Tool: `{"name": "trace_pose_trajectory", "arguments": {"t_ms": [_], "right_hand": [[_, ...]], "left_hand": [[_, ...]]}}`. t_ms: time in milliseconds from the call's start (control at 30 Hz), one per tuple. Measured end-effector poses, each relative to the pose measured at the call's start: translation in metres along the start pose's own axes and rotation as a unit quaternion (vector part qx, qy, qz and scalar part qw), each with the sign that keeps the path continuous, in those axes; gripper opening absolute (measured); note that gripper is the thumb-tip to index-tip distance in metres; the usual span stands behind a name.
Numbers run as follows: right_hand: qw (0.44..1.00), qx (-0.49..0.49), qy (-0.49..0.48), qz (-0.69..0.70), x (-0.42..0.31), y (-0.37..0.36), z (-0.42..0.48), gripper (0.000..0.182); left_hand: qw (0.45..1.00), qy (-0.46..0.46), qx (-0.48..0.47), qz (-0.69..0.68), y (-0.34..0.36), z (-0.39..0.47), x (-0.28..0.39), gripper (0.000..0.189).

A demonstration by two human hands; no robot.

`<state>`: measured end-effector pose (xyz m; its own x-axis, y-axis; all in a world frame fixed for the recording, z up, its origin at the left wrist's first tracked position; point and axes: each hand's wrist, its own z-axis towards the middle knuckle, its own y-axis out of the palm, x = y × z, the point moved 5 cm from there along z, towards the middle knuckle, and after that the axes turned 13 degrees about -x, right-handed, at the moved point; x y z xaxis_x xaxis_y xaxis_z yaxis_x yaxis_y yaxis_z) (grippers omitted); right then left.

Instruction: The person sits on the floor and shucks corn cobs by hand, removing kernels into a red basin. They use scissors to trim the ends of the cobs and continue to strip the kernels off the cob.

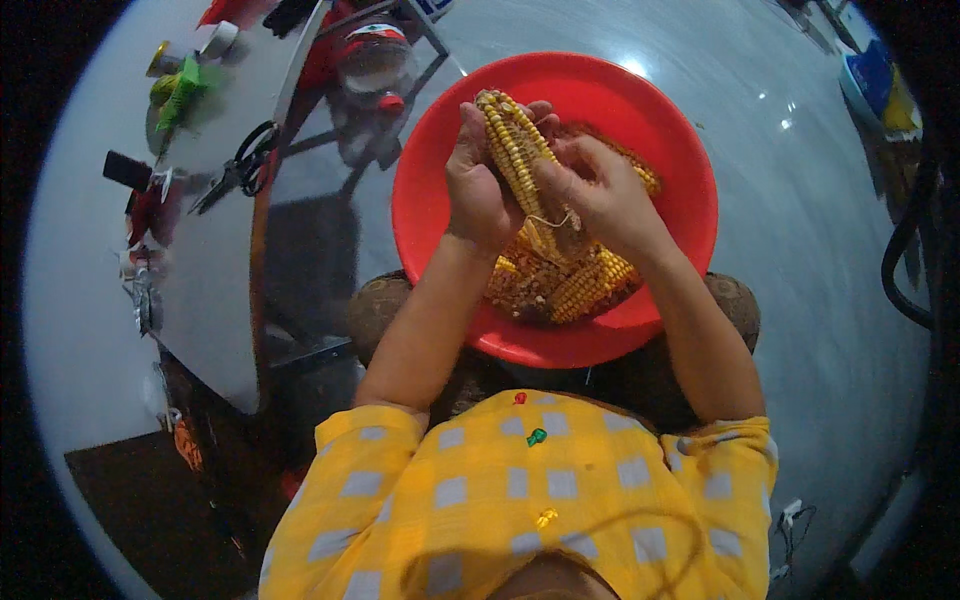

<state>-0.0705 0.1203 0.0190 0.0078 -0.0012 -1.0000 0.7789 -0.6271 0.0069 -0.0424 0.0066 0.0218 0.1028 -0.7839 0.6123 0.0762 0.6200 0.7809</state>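
My left hand (480, 184) holds an ear of dried yellow corn (514, 146) upright at a slant over a red plastic basin (431, 202). Some kernels are gone from the ear's middle, where pale cob or silk shows. My right hand (600, 187) is at the ear's lower right side, fingers bent against it; the fingertips are partly hidden. In the basin, which rests on my lap, lie more corn ears (596, 289) with loose kernels and chaff beside them. Another ear (645, 178) lies behind my right hand.
At left stands a pale table (214, 315) with black-handled scissors (251, 161) at its edge, a green item (180, 94) and a roll of white tape (219, 39). A large clear plastic bottle (375, 64) is on the floor beyond. A pale blue basin (859, 94) stands at far right.
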Motion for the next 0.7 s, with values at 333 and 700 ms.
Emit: {"name": "trace_pose_trajectory", "arguments": {"t_ms": [333, 700], "right_hand": [[0.996, -0.039, 0.037, 0.075, 0.006, 0.023, -0.006, 0.042], [0.999, 0.042, 0.013, 0.001, 0.022, 0.026, -0.005, 0.039]], "left_hand": [[0.993, 0.029, 0.091, 0.062, -0.010, 0.003, 0.013, 0.043], [0.973, 0.057, 0.097, 0.204, -0.015, 0.003, 0.016, 0.028]]}}
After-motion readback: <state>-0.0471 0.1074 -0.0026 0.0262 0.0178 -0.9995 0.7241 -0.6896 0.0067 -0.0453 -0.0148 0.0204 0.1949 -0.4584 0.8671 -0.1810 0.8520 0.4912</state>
